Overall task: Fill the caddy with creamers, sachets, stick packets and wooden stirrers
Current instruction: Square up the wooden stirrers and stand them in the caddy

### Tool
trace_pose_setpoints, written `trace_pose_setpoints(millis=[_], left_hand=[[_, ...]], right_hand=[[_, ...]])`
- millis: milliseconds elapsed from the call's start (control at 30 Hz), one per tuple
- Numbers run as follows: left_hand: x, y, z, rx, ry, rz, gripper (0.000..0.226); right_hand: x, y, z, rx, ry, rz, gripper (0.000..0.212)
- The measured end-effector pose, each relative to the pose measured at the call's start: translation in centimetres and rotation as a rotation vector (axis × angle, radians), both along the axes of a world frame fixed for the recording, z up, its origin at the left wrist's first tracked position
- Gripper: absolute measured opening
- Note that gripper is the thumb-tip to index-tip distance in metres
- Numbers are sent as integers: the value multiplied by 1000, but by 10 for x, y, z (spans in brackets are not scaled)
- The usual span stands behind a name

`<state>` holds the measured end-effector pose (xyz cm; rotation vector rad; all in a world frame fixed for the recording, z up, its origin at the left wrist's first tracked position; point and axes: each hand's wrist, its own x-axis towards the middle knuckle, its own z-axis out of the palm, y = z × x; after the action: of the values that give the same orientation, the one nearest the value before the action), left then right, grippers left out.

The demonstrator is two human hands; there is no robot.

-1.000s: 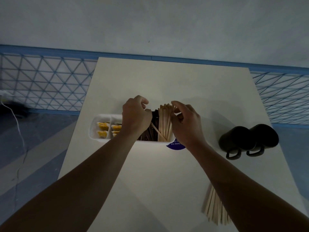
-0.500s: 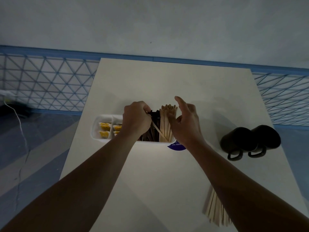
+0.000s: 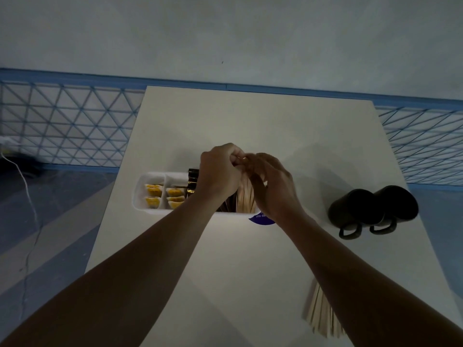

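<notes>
The left hand [image 3: 220, 174] and right hand [image 3: 273, 186], apart a moment ago, now meet, both gripping the tops of the pale wooden stirrers [image 3: 246, 199] standing beneath them in the white plastic caddy [image 3: 140, 194], evidently straightening that bundle.

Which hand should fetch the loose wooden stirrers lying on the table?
Right, probably. The loose stirrers lie at the near right, beside the right forearm, so the right hand only draws back to them. The left hand would have to cross over from the caddy.
</notes>
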<state>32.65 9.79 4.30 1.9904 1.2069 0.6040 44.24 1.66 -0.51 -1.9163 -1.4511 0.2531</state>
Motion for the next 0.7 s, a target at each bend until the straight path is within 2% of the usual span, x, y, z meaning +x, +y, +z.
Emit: trace_pose_setpoints(millis=[67, 133, 200, 300, 467, 700], left_hand=[[1, 0, -2, 18, 20, -19, 31], [1, 1, -4, 34, 44, -48, 36], [2, 3, -6, 36, 53, -65, 34], [5, 4, -7, 27, 69, -69, 28], [7, 2, -9, 19, 72, -74, 25], [4, -4, -6, 60, 51, -21, 30]], right_hand=[[0, -2, 3, -10, 77, -27, 51], [2, -4, 4, -108, 143, -105, 56], [6, -6, 3, -199, 156, -152, 49], [8, -8, 5, -224, 157, -169, 29], [6, -5, 8, -228, 108, -150, 27], [8, -19, 18, -395, 114, -200, 31]])
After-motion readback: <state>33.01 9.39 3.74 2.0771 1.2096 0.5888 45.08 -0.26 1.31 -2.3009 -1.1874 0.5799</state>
